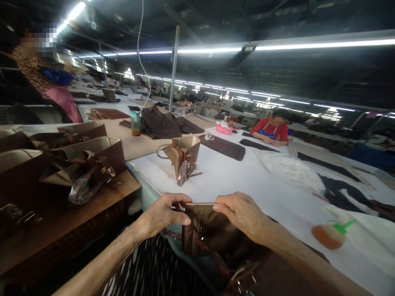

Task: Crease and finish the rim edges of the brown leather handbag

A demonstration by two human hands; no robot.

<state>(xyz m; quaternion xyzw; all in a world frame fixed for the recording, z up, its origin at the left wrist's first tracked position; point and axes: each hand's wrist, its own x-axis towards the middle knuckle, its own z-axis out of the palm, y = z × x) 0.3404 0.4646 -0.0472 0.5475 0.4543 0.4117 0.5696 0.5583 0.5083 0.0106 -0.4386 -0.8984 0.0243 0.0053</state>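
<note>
A brown handbag point(228, 234) lies open toward me at the table's near edge, its dark lining, straps and gold-coloured metal fittings showing. At the left end of its top rim, my left hand point(166, 213) is closed, thumb and fingers pinching the edge. My right hand point(239, 211) pinches the same rim farther right, thumb on the inner side. The lower part of the bag runs out of view beneath my right forearm. Just beyond my hands, a smaller brown handbag point(188, 158) with a light lining stands on the white table point(225, 183).
Several brown handbags point(92, 152) crowd a wooden surface point(123, 193) at left. A glue bottle with a green nozzle point(331, 234) lies at right. Farther back are a jar point(135, 123), dark material point(160, 123), a pink basket point(224, 128) and a seated person in red point(268, 129).
</note>
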